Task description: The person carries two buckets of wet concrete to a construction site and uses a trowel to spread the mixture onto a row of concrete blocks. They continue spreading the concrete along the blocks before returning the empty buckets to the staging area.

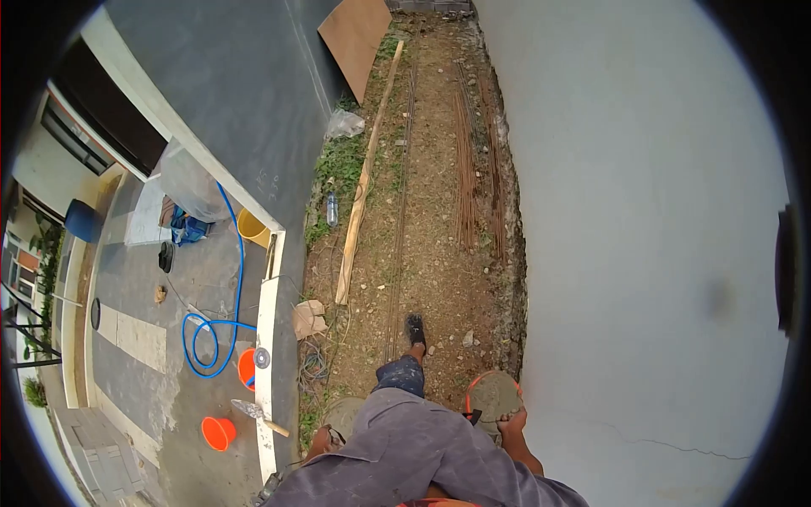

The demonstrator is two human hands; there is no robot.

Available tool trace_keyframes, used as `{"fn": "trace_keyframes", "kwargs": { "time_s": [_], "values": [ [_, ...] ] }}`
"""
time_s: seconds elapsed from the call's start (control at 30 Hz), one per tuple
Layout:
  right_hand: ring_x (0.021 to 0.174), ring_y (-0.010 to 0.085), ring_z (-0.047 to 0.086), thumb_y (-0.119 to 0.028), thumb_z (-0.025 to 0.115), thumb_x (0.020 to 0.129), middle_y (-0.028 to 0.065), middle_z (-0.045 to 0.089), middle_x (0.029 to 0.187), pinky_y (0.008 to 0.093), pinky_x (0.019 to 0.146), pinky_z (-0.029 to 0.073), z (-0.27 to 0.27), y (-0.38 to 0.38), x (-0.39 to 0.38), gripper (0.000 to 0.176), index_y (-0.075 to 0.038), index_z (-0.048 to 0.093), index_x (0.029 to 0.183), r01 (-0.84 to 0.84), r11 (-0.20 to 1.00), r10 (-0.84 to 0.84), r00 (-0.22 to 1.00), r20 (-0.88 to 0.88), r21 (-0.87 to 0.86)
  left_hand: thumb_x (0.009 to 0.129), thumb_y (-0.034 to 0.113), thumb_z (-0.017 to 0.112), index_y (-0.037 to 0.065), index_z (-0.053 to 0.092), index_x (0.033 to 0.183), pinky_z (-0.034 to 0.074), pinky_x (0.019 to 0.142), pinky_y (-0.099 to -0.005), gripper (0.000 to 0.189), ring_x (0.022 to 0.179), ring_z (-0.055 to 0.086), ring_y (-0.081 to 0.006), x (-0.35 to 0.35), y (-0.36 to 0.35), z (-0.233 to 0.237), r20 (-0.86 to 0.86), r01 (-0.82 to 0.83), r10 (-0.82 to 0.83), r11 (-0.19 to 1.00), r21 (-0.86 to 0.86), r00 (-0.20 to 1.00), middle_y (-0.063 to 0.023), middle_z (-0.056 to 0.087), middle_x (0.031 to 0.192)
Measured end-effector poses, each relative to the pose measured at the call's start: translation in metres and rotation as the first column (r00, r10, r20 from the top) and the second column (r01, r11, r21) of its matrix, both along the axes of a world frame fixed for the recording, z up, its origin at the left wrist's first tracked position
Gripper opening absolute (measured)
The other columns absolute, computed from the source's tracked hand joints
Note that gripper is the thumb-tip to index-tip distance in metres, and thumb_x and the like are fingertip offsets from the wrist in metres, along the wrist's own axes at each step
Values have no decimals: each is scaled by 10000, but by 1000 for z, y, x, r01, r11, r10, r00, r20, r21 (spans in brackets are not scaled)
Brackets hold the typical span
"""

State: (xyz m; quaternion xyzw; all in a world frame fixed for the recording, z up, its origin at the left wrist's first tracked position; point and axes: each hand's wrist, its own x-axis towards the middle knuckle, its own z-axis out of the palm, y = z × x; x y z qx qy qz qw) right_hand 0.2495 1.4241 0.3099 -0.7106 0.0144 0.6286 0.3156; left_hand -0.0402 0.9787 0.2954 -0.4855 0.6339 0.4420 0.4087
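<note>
My right hand (512, 424) is closed on the rim of an orange bucket (470, 395) filled with grey wet mortar (497, 397). On my other side, my left hand (323, 441) is closed at the edge of a second bucket of mortar (345, 412), partly covered by my grey shirt (397, 456). Both buckets hang beside my legs. One foot in a dark shoe (415, 331) is on the dirt strip.
A long wooden plank (365, 186) and rusty steel bars (465, 169) lie along the dirt path (435, 169). A white wall (634, 211) borders the right. Left, a low ledge (266, 380) carries a trowel (250, 410); beyond are a blue hose (239, 279) and an orange bucket (219, 433).
</note>
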Motion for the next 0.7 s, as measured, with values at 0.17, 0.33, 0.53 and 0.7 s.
{"fn": "trace_keyframes", "kwargs": {
  "time_s": [0.17,0.33,0.53,0.7],
  "values": [
    [473,141,237,-366,395,860,-16,274,571,323,506,261,27,88,-105,223,-163,406,767,13,997,-5,994,105,-71,834,332,533,120,498,863,304,411,-364,216,441,351,-201,-79,81,-76,102,-275,270,961,41,958,-49,349,532],
    [424,107,231,-369,468,816,-46,280,541,256,403,230,57,160,-195,237,-198,399,667,-19,1000,20,995,97,-17,841,379,498,114,457,1005,324,450,-362,314,448,336,-197,-198,220,66,18,-147,146,989,9,989,-43,341,527],
    [469,143,293,-351,440,801,-4,341,600,304,408,269,61,249,-313,219,-156,430,701,-4,998,14,991,136,-67,872,257,474,51,397,1014,346,443,-334,262,478,365,-175,-310,307,20,-69,-339,346,936,98,936,-58,339,644],
    [559,159,360,-353,410,802,24,399,691,313,465,326,-94,343,-333,243,-124,484,770,-201,979,180,913,365,18,836,230,554,17,460,1010,310,415,-301,291,524,333,-146,-423,410,12,-139,-368,371,929,47,918,-63,380,778]
  ]
}}
